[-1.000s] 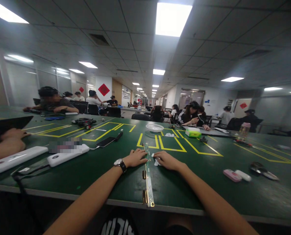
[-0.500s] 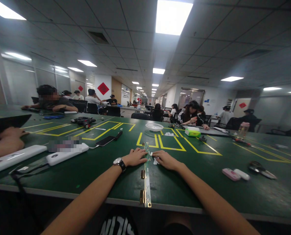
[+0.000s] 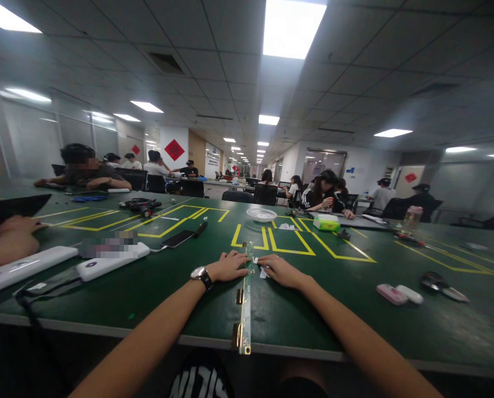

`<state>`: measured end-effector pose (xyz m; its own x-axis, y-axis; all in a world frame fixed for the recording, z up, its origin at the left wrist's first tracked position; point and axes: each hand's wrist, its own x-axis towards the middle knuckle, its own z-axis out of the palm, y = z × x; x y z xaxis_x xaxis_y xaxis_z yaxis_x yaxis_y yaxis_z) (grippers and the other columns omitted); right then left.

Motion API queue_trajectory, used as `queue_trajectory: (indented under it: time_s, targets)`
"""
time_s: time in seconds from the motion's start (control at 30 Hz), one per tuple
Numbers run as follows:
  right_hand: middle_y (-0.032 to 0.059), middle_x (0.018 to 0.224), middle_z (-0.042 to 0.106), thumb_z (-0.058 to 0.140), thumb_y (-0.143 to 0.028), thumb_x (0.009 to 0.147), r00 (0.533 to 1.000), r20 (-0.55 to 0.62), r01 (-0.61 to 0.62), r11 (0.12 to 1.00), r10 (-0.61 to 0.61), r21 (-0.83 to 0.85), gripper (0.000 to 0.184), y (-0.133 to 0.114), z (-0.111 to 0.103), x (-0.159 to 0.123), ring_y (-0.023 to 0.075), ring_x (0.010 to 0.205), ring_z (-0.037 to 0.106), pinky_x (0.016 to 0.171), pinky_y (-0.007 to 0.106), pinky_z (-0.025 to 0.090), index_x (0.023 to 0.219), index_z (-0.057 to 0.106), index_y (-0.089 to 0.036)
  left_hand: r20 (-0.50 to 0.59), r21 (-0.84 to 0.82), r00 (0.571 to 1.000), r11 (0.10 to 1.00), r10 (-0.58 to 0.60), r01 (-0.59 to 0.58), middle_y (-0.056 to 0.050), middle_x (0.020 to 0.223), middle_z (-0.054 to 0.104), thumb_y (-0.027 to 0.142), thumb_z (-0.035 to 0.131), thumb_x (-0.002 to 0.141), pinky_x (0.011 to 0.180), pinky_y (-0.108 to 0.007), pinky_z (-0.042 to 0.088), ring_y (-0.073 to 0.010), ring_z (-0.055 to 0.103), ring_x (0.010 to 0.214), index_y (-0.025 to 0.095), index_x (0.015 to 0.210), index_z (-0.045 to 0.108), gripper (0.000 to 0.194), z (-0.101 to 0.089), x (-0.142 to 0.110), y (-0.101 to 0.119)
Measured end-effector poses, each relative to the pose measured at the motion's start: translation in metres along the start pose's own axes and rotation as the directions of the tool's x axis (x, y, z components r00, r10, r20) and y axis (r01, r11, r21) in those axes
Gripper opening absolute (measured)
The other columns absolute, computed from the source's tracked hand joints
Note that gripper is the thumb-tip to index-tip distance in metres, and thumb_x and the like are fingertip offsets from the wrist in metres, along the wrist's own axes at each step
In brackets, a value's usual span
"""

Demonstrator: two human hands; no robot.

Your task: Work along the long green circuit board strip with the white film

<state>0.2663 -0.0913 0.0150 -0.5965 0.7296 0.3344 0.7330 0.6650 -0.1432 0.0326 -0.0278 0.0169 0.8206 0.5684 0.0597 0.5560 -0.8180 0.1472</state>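
While both forearms stretch out over the green tabletop (image 3: 155, 293), the scene reads like this:

Left hand: left hand (image 3: 229, 266) lies palm down, fingers spread flat and loose, fingertips pressing the left edge of the strip; nothing is gripped, it looks like a steadying press so the strip won't slide.

Right hand: right hand (image 3: 280, 271) is down on the right side of the strip, fingers curled lightly over a small white scrap (image 3: 263, 272); whether the scrap is pinched or only covered, I cannot tell.

Long strip: narrow metal strip (image 3: 245, 307) with brass-coloured hinge leaves runs from the near tabletop edge, slightly overhanging it, away to between the two hands, near the yellow floor-style markings (image 3: 290, 251).

Wrist: a watch (image 3: 201, 275) sits on the left wrist.

Left side: white power banks (image 3: 105, 262) and a dark phone (image 3: 179, 239), well apart from the hands; another person's hand (image 3: 12, 232) rests at the far left.

Right side: pink case (image 3: 391, 294) and a white capsule-shaped thing (image 3: 410, 294) touching, lying clear of the work.

Far end: white dish (image 3: 262, 214) and green box (image 3: 327, 223).
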Motion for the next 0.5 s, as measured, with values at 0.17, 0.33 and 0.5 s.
queue_trajectory:
  time_s: [0.17, 0.33, 0.5]
  targets:
    - [0.0082, 0.128, 0.057, 0.041, -0.019, 0.091, 1.0, 0.0, 0.026, 1.0, -0.026, 0.01, 0.038, 0.003, 0.001, 0.0, 0.0209, 0.115, 0.052, 0.1, 0.038, 0.037, 0.125, 0.056, -0.021, 0.02, -0.021, 1.0, 1.0, 0.007, -0.007, -0.003, 0.149, 0.029, 0.055, 0.033, 0.093, 0.097, -0.054, 0.023, -0.0319, 0.027, 0.128, 0.033, 0.14, 0.033, 0.051, 0.001, 0.0, -0.003]
    - [0.0059, 0.131, 0.055, 0.039, -0.018, 0.092, 0.999, 0.018, 0.043, 0.998, -0.044, 0.036, 0.04, 0.008, 0.003, 0.001, 0.0197, 0.117, 0.051, 0.102, 0.038, 0.036, 0.129, 0.053, -0.023, 0.054, -0.042, 0.999, 0.999, 0.0, 0.002, -0.002, 0.148, 0.03, 0.05, 0.036, 0.093, 0.099, -0.053, 0.022, -0.0303, 0.026, 0.129, 0.034, 0.138, 0.033, 0.048, -0.001, 0.002, -0.004]
    - [0.0045, 0.134, 0.053, 0.039, -0.019, 0.092, 0.998, 0.051, 0.035, 0.996, -0.039, 0.079, 0.04, 0.013, 0.0, 0.0, 0.0189, 0.119, 0.049, 0.104, 0.038, 0.034, 0.13, 0.052, -0.024, 0.09, -0.075, 0.996, 0.997, 0.012, -0.005, -0.002, 0.148, 0.031, 0.049, 0.037, 0.092, 0.099, -0.056, 0.019, -0.0303, 0.025, 0.131, 0.034, 0.14, 0.031, 0.051, -0.006, 0.001, -0.002]
